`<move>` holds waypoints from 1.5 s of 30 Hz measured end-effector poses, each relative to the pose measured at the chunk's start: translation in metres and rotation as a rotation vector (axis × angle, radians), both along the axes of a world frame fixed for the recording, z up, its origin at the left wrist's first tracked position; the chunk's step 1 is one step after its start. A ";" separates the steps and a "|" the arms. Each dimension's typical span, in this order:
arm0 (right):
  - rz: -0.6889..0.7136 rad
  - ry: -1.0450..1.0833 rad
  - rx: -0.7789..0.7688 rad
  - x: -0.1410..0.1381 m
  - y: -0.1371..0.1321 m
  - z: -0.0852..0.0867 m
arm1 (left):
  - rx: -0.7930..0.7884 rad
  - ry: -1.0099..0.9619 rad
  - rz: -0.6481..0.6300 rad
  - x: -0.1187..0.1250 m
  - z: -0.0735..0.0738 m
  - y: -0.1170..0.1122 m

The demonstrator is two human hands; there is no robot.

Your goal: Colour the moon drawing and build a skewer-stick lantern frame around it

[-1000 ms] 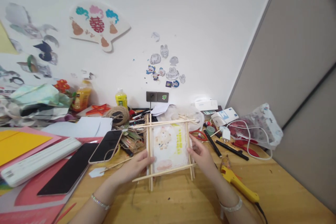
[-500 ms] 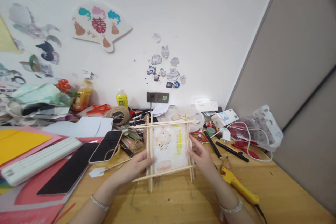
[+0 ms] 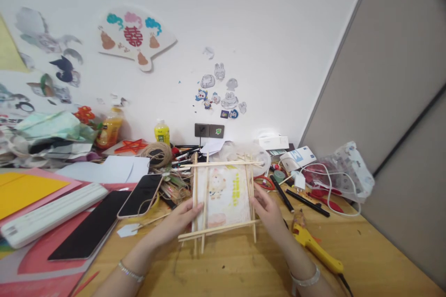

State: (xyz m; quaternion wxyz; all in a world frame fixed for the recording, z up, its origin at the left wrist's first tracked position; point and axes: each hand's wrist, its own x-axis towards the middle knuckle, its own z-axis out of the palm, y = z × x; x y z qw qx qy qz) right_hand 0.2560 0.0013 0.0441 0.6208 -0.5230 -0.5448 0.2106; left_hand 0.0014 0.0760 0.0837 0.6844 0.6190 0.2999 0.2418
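Held between both hands is a frame of thin wooden sticks, crossed at the corners, around a white panel with a small bear-like drawing and yellow marks. My left hand is closed on the frame's left side, thumb in front. On the opposite side my right hand grips the edge, thumb in front too. The fingers behind the panel are hidden. The frame is tilted and held over the wooden table.
A yellow glue gun lies to the right, near black markers and a white cable. Left are a phone, a black slab and a long white box. Twine, bottles and craft scraps line the wall.
The frame has turned slightly, so the gap between its left-hand sticks looks wider and more of its side shows. Both hands keep their hold.
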 end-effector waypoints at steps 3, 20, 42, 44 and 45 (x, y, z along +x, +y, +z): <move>-0.040 0.033 0.009 0.000 0.000 -0.001 | -0.009 0.001 0.033 -0.001 0.002 0.000; -0.260 0.110 0.173 0.004 -0.011 0.000 | 0.102 -0.081 0.270 -0.004 0.002 0.003; -0.246 0.182 0.275 -0.003 -0.022 0.020 | 0.074 -0.310 0.099 0.011 -0.022 0.000; -0.250 0.173 0.272 -0.006 -0.022 0.020 | 0.090 -0.280 0.084 0.015 -0.025 -0.004; -0.253 0.165 0.266 -0.007 -0.022 0.018 | 0.109 -0.266 0.080 0.016 -0.026 -0.006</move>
